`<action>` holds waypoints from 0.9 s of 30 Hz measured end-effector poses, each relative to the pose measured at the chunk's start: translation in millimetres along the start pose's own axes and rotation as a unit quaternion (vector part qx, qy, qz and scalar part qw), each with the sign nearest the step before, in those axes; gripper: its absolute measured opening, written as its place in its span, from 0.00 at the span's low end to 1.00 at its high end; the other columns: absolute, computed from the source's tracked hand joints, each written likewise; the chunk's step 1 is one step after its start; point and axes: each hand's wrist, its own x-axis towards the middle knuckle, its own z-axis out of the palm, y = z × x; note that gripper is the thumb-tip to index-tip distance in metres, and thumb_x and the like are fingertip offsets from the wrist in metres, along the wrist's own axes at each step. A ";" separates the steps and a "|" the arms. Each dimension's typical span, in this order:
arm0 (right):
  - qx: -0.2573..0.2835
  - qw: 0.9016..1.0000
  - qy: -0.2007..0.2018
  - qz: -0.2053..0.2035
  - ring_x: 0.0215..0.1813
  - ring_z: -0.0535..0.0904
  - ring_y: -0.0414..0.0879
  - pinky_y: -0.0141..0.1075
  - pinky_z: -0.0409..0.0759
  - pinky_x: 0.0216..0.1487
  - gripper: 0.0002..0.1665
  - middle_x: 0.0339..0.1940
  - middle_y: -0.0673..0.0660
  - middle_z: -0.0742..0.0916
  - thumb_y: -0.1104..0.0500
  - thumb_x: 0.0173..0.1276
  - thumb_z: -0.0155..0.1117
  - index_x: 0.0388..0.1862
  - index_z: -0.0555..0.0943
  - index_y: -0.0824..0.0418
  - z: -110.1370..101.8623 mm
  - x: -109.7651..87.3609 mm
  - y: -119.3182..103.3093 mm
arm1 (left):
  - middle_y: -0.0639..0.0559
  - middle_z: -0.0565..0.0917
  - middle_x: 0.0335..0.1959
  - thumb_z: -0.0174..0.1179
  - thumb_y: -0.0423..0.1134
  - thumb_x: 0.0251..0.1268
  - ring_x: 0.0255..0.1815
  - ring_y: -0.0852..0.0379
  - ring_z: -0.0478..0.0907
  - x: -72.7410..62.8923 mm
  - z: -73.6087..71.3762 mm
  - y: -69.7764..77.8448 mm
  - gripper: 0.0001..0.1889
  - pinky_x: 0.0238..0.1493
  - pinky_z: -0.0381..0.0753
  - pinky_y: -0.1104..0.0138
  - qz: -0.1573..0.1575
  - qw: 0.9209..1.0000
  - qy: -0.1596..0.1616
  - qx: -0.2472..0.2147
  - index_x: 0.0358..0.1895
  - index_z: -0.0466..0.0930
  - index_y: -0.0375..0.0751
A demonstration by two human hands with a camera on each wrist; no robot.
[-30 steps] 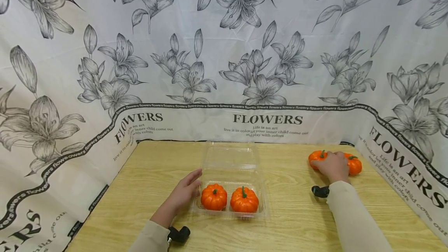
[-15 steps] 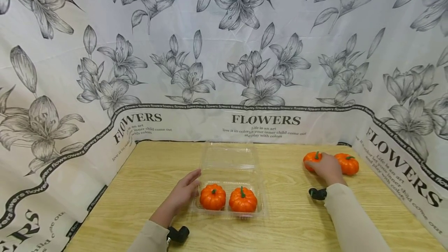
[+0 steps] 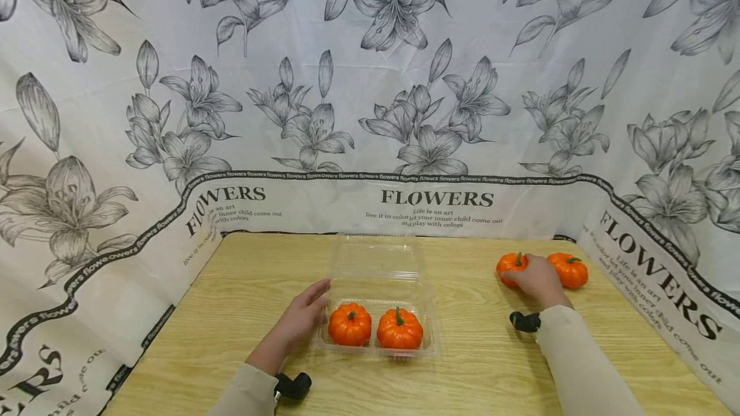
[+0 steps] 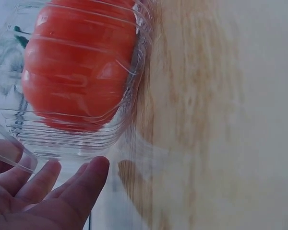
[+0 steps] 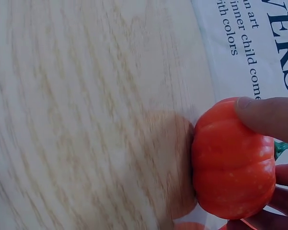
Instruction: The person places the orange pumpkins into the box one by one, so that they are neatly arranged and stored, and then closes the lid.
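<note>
In the head view my left hand [image 3: 302,314] lies along the left side of a clear plastic clamshell box [image 3: 378,289]. Its fingers are fairly straight and touch the box wall, as the left wrist view also shows. Inside the box sit two small orange pumpkins, the left pumpkin [image 3: 349,325] and the right pumpkin [image 3: 400,329], both with green stems. At the far right, my right hand [image 3: 542,278] grips a third pumpkin [image 5: 234,160] between thumb and fingers. Another pumpkin [image 3: 569,271] stands just right of that hand. The fingers behind the gripped pumpkin are partly hidden.
The box lid [image 3: 377,255] is folded back toward the rear of the wooden table [image 3: 243,281]. A white curtain [image 3: 312,210] printed with flowers and lettering hangs along the back and both sides. Black wrist cameras sit on both wrists.
The head view turns slightly, so everything slides a little left. My right hand has shifted left with its grip, uncovering more of the pumpkin beside it. My left hand stays by the box.
</note>
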 end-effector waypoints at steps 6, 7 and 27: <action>-0.012 1.000 -0.008 -0.013 0.66 0.61 0.77 0.65 0.62 0.66 0.56 0.68 0.82 0.64 0.43 0.63 0.65 0.71 0.53 0.82 -1.7 -2.2 -3.1 | 0.39 0.59 0.76 0.46 0.41 0.78 0.72 0.37 0.61 1.5 -0.5 -0.1 0.27 0.58 0.78 0.57 -0.002 1.000 -0.001 -0.006 0.75 0.57 0.39; -0.016 1.000 -0.006 -0.016 0.66 0.61 0.77 0.65 0.62 0.66 0.56 0.68 0.83 0.64 0.43 0.63 0.65 0.70 0.54 0.82 -2.0 -2.6 -4.3 | 0.39 0.59 0.76 0.45 0.40 0.78 0.72 0.36 0.61 1.7 -0.6 0.0 0.26 0.58 0.79 0.56 -0.002 1.000 0.000 -0.006 0.75 0.57 0.39; -0.029 0.996 0.026 -0.081 0.64 0.66 0.75 0.64 0.64 0.65 0.54 0.65 0.80 0.70 0.41 0.61 0.67 0.69 0.61 0.80 -4.7 -14.4 -46.5 | 0.37 0.59 0.76 0.45 0.39 0.78 0.71 0.36 0.63 -2.2 0.6 3.7 0.26 0.56 0.79 0.58 -0.007 1.000 -0.001 -0.013 0.75 0.57 0.39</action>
